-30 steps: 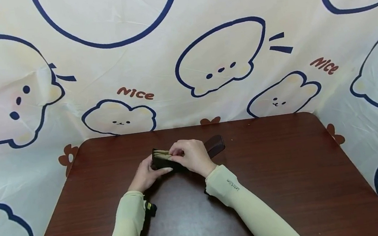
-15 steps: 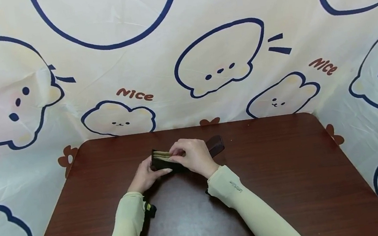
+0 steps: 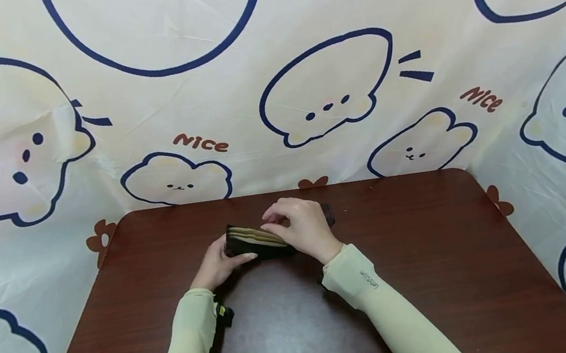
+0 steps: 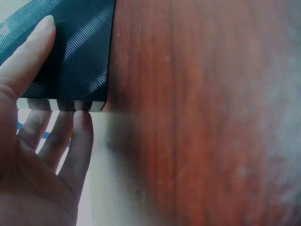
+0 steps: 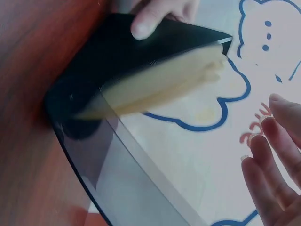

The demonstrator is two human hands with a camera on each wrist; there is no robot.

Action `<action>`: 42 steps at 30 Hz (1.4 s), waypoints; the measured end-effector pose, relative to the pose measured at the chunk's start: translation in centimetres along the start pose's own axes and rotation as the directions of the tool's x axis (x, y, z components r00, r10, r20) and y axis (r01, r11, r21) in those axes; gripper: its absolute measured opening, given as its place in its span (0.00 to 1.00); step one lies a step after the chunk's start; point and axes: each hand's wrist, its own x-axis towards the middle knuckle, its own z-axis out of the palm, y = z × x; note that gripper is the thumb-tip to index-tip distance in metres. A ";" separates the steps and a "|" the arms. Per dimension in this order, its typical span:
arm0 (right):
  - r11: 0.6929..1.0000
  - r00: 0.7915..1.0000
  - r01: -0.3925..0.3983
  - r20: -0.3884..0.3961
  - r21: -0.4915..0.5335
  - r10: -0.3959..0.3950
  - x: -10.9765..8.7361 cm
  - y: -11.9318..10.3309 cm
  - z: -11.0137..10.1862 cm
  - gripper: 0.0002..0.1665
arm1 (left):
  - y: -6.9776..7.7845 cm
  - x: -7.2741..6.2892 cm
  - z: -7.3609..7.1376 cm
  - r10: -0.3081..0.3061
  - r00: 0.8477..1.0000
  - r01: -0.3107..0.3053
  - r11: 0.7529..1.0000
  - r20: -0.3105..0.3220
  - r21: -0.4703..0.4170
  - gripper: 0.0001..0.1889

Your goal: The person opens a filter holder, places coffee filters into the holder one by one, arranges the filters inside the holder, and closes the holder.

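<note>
My left hand (image 3: 216,264) grips the left end of a dark case (image 3: 266,250), which stands tilted above the table with its top side open. Cream-coloured layers (image 3: 256,237) show inside. In the left wrist view the case has a ribbed black face (image 4: 84,61) and a silver edge; the thumb lies over the face, and fingertips meet the edge. My right hand (image 3: 304,226) is over the right end of the case, fingers loosely bent and holding nothing. In the right wrist view its fingertips are apart from the case. A dark flap (image 3: 328,214) peeks out behind this hand.
The brown wooden table (image 3: 434,264) stretches around both arms. Behind it and at both sides hangs a pale curtain (image 3: 252,103) with cartoon bears. A small black device (image 3: 224,314) sits at the left wrist, below the sleeve cuff.
My right hand has drawn back to the right and up from the cream layers, uncovering more of them and covering most of the flap. The left hand keeps its hold on the case.
</note>
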 end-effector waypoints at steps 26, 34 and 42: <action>0.987 0.986 -0.160 -0.048 -0.028 0.159 -1.9 4.0 -5.1 0.14 | -0.1 -0.3 -0.1 0.000 1.000 0.000 1.000 0.006 0.020 0.24; 0.968 0.964 -0.250 0.097 -0.007 0.249 -2.9 5.0 -5.4 0.27 | 0.0 -0.2 -0.1 -0.012 1.000 0.012 0.999 0.009 0.033 0.25; 0.950 0.924 -0.311 0.225 -0.020 0.308 -3.7 5.6 -4.6 0.28 | -0.1 -0.1 -0.1 -0.010 1.000 0.010 1.000 0.012 0.022 0.25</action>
